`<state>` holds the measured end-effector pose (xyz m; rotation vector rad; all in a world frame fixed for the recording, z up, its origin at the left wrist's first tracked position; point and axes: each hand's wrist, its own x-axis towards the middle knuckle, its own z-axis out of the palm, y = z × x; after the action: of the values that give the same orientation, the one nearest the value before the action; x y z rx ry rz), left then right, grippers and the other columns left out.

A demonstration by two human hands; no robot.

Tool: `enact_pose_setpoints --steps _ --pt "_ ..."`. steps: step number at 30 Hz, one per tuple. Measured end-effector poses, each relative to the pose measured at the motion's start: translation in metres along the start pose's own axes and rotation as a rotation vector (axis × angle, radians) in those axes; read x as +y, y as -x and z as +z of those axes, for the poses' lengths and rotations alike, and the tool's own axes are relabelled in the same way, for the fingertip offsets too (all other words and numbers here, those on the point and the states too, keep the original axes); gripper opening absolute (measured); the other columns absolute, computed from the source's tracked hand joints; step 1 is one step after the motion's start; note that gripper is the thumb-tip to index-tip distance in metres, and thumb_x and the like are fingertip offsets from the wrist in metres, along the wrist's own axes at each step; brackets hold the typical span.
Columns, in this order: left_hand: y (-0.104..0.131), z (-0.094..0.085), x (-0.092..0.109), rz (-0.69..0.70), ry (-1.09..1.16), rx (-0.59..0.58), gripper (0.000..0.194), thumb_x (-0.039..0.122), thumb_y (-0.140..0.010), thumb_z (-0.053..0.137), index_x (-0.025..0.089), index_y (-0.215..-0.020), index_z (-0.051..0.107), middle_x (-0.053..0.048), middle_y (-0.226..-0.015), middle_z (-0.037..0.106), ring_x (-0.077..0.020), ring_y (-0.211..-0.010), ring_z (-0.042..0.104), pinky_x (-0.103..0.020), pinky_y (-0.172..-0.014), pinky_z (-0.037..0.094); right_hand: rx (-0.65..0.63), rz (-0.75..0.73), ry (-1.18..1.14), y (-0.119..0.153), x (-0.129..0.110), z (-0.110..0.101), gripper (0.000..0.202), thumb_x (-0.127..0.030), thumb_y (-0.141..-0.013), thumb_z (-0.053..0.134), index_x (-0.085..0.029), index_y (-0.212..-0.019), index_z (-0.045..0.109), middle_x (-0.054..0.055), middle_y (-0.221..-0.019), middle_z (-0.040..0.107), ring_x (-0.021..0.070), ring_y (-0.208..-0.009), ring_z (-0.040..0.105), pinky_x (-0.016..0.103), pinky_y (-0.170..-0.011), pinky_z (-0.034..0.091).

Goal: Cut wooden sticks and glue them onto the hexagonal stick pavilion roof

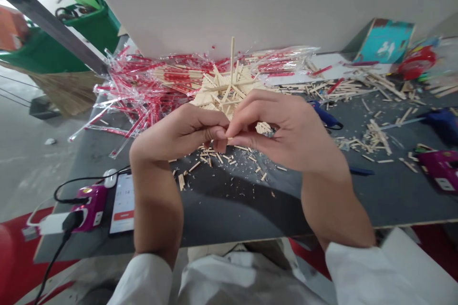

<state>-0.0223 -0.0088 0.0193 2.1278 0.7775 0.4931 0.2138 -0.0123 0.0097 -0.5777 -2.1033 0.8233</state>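
My left hand [193, 131] and my right hand [272, 126] meet fingertip to fingertip above the table. Both are closed in a pinch around a small wooden stick [229, 140]; only its pale tip shows, and the fingers hide the rest. Just behind my hands stands a star-like structure of wooden sticks [213, 90], with one stick [232, 59] rising upright from it. My right hand covers part of this structure. Short cut stick pieces [211, 155] and shavings lie on the table below my fingers.
Red-striped plastic packets [153, 100] of sticks pile at the back left. Loose sticks [375, 136] and a blue tool [325, 115] lie to the right. A phone [122, 205] and purple power strip [89, 207] sit at the left front; another purple strip [438, 169] is at right.
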Motion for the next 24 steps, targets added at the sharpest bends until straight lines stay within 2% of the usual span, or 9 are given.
enact_pose_setpoints --steps 2,5,8,11,14,18,24 --pt "0.000 0.001 0.002 -0.017 0.000 0.043 0.036 0.041 -0.105 0.052 0.017 -0.085 0.070 -0.004 -0.074 0.072 -0.0113 -0.063 0.059 -0.025 -0.060 0.045 0.001 0.035 -0.081 0.000 0.003 0.002 0.003 -0.032 -0.092 0.071 -0.030 -0.092 0.072 0.002 -0.096 0.069 0.0187 -0.087 0.063 0.036 -0.071 0.052" --pt "0.001 0.004 0.008 -0.081 -0.086 0.186 0.032 0.041 -0.101 0.058 0.019 -0.082 0.071 -0.001 -0.070 0.070 -0.0108 -0.061 0.059 -0.026 -0.059 0.045 0.032 0.127 -0.226 0.000 0.007 0.003 0.012 -0.036 -0.090 0.074 -0.026 -0.095 0.070 0.003 -0.098 0.068 0.0173 -0.085 0.062 0.033 -0.070 0.051" --pt "0.002 0.008 0.016 -0.133 -0.216 0.352 0.024 0.040 -0.097 0.065 0.021 -0.085 0.074 0.000 -0.071 0.070 -0.0111 -0.062 0.058 -0.027 -0.060 0.045 0.047 0.218 -0.326 0.000 0.010 0.001 0.018 -0.039 -0.088 0.078 -0.025 -0.095 0.070 0.001 -0.086 0.067 0.0142 -0.075 0.060 0.030 -0.064 0.049" --pt "0.002 0.012 0.022 -0.077 -0.268 0.460 0.017 0.038 -0.093 0.072 0.021 -0.091 0.075 0.001 -0.077 0.072 -0.0103 -0.065 0.058 -0.027 -0.062 0.046 0.039 0.282 -0.371 0.000 0.012 -0.002 0.018 -0.040 -0.084 0.081 -0.026 -0.092 0.072 -0.001 -0.079 0.066 0.0136 -0.070 0.061 0.030 -0.061 0.050" --pt "0.001 0.015 0.026 -0.024 -0.302 0.486 0.017 0.037 -0.092 0.074 0.020 -0.096 0.075 0.000 -0.084 0.075 -0.0106 -0.070 0.062 -0.027 -0.064 0.048 0.059 0.311 -0.386 -0.001 0.012 -0.004 0.019 -0.042 -0.082 0.082 -0.027 -0.090 0.074 0.000 -0.080 0.069 0.0148 -0.070 0.064 0.032 -0.063 0.054" --pt "0.000 0.016 0.028 -0.023 -0.355 0.475 0.015 0.034 -0.095 0.070 0.020 -0.097 0.075 0.001 -0.085 0.075 -0.0099 -0.070 0.062 -0.027 -0.066 0.048 0.102 0.360 -0.341 0.001 0.010 -0.005 0.015 -0.038 -0.082 0.081 -0.027 -0.090 0.075 -0.001 -0.081 0.071 0.0155 -0.073 0.066 0.032 -0.065 0.056" --pt "-0.007 0.021 0.019 0.030 -0.396 0.485 0.011 0.031 -0.095 0.070 0.022 -0.097 0.076 0.001 -0.082 0.076 -0.0106 -0.064 0.063 -0.027 -0.066 0.050 0.130 0.411 -0.250 0.003 0.011 -0.008 0.016 -0.033 -0.081 0.082 -0.022 -0.089 0.075 0.000 -0.077 0.069 0.0144 -0.073 0.066 0.028 -0.065 0.055"
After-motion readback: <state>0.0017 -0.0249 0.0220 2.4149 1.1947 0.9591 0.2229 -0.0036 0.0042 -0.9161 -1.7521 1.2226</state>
